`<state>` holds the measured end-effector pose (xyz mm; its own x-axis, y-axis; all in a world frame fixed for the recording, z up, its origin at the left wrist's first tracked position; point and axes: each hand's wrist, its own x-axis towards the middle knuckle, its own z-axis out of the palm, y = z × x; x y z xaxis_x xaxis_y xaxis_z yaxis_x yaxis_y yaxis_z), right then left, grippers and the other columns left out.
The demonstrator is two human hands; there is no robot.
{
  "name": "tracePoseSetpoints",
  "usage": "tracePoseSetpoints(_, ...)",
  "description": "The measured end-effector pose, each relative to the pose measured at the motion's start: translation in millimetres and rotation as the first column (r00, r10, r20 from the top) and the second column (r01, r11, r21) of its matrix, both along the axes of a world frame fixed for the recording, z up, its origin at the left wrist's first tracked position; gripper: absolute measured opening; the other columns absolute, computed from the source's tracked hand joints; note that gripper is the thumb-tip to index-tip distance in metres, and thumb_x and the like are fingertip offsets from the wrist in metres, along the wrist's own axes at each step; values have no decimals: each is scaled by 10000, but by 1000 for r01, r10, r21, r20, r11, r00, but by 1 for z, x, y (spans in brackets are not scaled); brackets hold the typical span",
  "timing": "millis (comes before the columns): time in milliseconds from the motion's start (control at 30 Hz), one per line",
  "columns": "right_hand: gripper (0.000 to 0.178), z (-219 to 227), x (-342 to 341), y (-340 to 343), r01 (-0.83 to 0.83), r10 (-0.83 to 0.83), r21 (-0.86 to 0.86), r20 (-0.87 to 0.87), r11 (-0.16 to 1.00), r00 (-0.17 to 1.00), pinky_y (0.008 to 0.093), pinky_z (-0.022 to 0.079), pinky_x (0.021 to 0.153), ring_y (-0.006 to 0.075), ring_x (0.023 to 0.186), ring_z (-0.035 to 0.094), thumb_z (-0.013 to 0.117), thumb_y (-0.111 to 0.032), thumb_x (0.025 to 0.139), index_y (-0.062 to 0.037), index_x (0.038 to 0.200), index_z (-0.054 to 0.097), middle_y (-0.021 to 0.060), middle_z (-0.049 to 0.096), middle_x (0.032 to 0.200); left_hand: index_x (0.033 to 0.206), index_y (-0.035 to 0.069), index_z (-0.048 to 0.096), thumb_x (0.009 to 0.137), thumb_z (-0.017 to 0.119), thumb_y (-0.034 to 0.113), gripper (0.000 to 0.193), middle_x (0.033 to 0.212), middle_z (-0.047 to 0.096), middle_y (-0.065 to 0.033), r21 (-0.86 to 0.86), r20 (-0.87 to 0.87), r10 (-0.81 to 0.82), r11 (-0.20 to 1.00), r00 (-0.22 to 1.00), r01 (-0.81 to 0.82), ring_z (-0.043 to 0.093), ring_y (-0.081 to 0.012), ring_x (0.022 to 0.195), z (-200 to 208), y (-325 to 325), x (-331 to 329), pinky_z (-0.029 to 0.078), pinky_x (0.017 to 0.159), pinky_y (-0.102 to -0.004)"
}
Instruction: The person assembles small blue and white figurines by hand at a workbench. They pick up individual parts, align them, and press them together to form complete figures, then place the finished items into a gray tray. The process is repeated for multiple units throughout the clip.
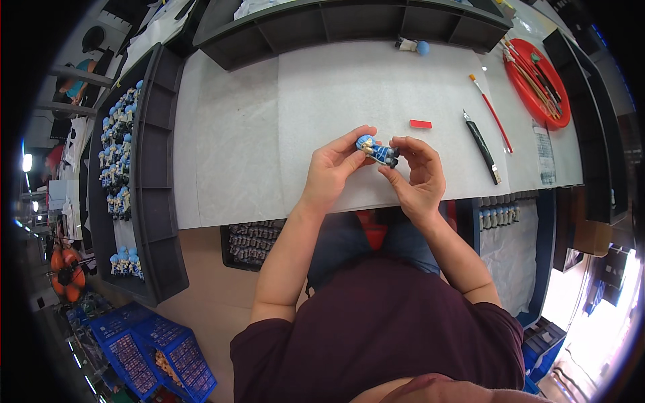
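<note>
Between my hands, above the white-covered table, is a small toy figurine (380,153) with light blue hair, a blue and white outfit and dark feet. My left hand (338,163) pinches it at the head end with thumb and fingers. At the feet end, my right hand (418,173) curls its fingers and thumb around the figurine's legs. Just beyond my hands lies a small red block (420,124). To the right are a black-handled craft knife (481,148) and a thin red paintbrush (492,114).
Another blue-haired figurine (412,46) lies at the table's far side by a dark grey tray (282,37). A red oval dish (563,111) with brushes stands far right. On the left, a grey tray (156,201) holds rows of figurines. A blue tray (547,262) sits below the table, right.
</note>
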<state>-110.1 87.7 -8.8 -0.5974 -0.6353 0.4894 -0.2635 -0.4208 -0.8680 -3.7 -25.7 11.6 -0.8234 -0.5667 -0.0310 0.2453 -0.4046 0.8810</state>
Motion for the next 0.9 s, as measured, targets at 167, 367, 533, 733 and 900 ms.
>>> tracePoseSetpoints(167,581,-3,0,2,-9,9,-7,-32,1000,999,356,419,976,228,1114,515,672,133,697,18,1202,410,153,514,1174,1226,-35,481,862,496,-48,365,1199,541,-154,-53,29,5,999,1000,-4,550,-219,1085,0,-1,-1,462,928,-330)
tracePoseSetpoints(367,559,-4,0,1,-9,10,29,-19,1000,1000,368,403,996,236,1139,499,643,152,710,22,1199,406,161,499,1194,1184,-40,513,839,520,-72,346,1163,564,-141,-78,28,44,996,999,-42,547,-202,1087,-2,-1,0,458,927,-305)
tracePoseSetpoints(533,545,-4,0,0,1,0,42,-24,999,1000,367,395,1004,237,1147,493,623,161,718,26,1198,403,167,495,1201,1156,-30,537,815,539,-93,347,1154,572,-145,-102,-10,74,992,997,-75,545,-202,1090,-2,-1,0,454,930,-298)
tracePoseSetpoints(733,538,-3,0,0,2,-1,61,-22,998,1000,367,392,1008,240,1151,490,616,163,722,28,1197,402,169,492,1206,1142,-14,551,799,536,-118,359,1150,576,-146,-122,-31,89,988,996,-92,550,-204,1080,-6,-1,1,455,926,-295)
tracePoseSetpoints(900,539,-2,1,0,1,0,60,-15,998,1000,372,398,1006,242,1146,494,619,161,721,30,1196,401,169,490,1207,1135,-12,553,798,535,-120,354,1144,577,-146,-133,-35,86,987,996,-90,554,-210,1076,-6,-1,1,461,919,-300)
